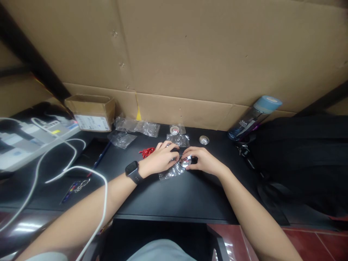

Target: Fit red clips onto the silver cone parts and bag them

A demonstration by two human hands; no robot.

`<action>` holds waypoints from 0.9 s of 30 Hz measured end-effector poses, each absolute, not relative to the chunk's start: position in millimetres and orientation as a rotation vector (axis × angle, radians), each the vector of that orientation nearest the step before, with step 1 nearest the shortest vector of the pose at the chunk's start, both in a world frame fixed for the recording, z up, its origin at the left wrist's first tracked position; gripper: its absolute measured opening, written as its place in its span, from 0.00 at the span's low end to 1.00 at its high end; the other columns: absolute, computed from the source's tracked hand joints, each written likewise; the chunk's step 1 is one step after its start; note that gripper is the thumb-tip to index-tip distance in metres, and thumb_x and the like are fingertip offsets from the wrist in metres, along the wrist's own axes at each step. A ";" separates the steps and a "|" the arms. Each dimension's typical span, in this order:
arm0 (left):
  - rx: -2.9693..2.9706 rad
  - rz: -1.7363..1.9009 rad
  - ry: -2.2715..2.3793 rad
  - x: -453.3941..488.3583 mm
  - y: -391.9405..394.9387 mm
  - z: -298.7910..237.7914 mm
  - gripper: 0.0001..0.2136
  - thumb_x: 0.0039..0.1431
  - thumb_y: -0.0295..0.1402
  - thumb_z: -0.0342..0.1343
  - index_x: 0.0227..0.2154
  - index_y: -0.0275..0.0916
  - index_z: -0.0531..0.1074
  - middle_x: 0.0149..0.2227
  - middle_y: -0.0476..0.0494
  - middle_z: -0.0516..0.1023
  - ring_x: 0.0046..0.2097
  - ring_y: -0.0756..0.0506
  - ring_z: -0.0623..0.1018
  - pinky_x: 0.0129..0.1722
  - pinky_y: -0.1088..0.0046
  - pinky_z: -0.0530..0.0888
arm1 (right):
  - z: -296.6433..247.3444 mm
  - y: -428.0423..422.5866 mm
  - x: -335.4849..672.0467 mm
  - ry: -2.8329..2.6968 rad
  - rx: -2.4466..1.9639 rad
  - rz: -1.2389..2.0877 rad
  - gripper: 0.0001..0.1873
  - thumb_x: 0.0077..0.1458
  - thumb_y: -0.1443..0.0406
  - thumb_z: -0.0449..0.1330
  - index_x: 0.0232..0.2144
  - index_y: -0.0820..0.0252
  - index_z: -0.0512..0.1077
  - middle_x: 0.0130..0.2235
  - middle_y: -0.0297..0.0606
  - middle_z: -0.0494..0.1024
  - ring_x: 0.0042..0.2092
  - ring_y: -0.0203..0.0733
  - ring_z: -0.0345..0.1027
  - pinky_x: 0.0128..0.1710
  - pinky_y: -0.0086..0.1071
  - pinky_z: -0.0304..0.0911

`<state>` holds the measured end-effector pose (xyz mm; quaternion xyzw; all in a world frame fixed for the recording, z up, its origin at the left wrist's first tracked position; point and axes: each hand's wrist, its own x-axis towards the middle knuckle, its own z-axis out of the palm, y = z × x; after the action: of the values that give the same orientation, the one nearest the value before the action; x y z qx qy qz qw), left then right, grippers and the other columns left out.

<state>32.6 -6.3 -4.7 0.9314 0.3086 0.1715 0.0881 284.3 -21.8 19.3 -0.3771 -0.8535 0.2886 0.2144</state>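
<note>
Clasping a shiny silver disc (pixel 186 161) in the right hand (pixel 204 161), over the desk (pixel 174 199); curling the left hand (pixel 160 157) by a clear plastic bag (pixel 169 174) (cannot tell if gripping).

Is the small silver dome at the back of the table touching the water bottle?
Apart: the head view shows black tabletop between the dome and the bottle.
</note>
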 end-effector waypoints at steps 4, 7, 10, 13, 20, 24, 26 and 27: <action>2.766 0.522 0.914 31.2 -2.7 -6.4 0.09 0.65 0.34 0.61 0.46 0.48 0.80 0.62 0.44 0.71 0.64 0.36 0.63 0.56 0.55 0.66 | 17.9 -20.6 285.6 -2.351 -1.010 0.819 0.18 0.50 0.64 0.75 0.45 0.52 0.82 0.46 0.40 0.82 0.47 0.47 0.77 0.50 0.40 0.71; 2.796 0.514 0.899 30.5 -1.7 -4.9 0.07 0.65 0.34 0.62 0.44 0.49 0.81 0.62 0.45 0.71 0.64 0.36 0.63 0.57 0.54 0.65 | 16.6 -19.7 286.3 -2.350 -1.013 0.820 0.18 0.49 0.64 0.75 0.44 0.53 0.82 0.47 0.40 0.82 0.47 0.47 0.77 0.50 0.40 0.71; 2.822 0.489 0.874 30.9 -2.7 -2.9 0.04 0.66 0.35 0.61 0.40 0.48 0.81 0.62 0.47 0.71 0.64 0.35 0.62 0.57 0.55 0.63 | 15.3 -19.2 286.3 -2.359 -1.031 0.810 0.17 0.48 0.64 0.76 0.43 0.52 0.83 0.49 0.40 0.81 0.49 0.48 0.77 0.52 0.41 0.71; 2.821 0.456 0.850 31.6 -3.7 -3.1 0.03 0.66 0.35 0.61 0.39 0.46 0.80 0.61 0.46 0.71 0.64 0.35 0.62 0.54 0.57 0.64 | 14.7 -19.0 285.9 -2.365 -1.043 0.810 0.17 0.48 0.64 0.76 0.43 0.52 0.83 0.49 0.40 0.81 0.48 0.48 0.78 0.51 0.40 0.71; 2.802 0.481 0.770 31.1 -1.3 -4.8 0.04 0.69 0.34 0.58 0.40 0.43 0.77 0.60 0.43 0.72 0.64 0.37 0.63 0.55 0.58 0.63 | 13.1 -18.4 286.0 -2.342 -1.040 0.845 0.16 0.49 0.63 0.75 0.43 0.52 0.83 0.49 0.40 0.81 0.47 0.47 0.78 0.51 0.42 0.73; 2.775 0.506 0.780 31.3 -1.5 -1.7 0.05 0.70 0.35 0.56 0.41 0.42 0.76 0.60 0.43 0.72 0.64 0.38 0.64 0.54 0.59 0.64 | 10.2 -21.1 282.2 -2.166 -0.998 1.083 0.16 0.50 0.62 0.74 0.43 0.53 0.82 0.51 0.41 0.78 0.48 0.46 0.78 0.51 0.40 0.76; 2.770 0.517 0.767 31.2 -1.6 -0.3 0.05 0.71 0.35 0.56 0.41 0.42 0.75 0.59 0.43 0.72 0.64 0.38 0.64 0.54 0.60 0.64 | 9.0 -23.3 279.1 -2.036 -0.968 1.239 0.17 0.49 0.62 0.74 0.43 0.55 0.81 0.51 0.41 0.77 0.48 0.45 0.79 0.54 0.41 0.75; 2.768 0.523 0.758 31.0 -1.4 0.0 0.05 0.71 0.35 0.55 0.42 0.42 0.75 0.59 0.43 0.72 0.64 0.39 0.64 0.54 0.60 0.64 | 8.6 -24.2 277.7 -1.979 -0.967 1.310 0.18 0.48 0.62 0.75 0.43 0.57 0.81 0.49 0.41 0.78 0.48 0.45 0.79 0.55 0.42 0.75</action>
<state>31.0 -1.4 0.0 0.9429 0.2583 0.1781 0.1117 277.7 -24.2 8.6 -0.3615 -0.7402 0.4900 0.2852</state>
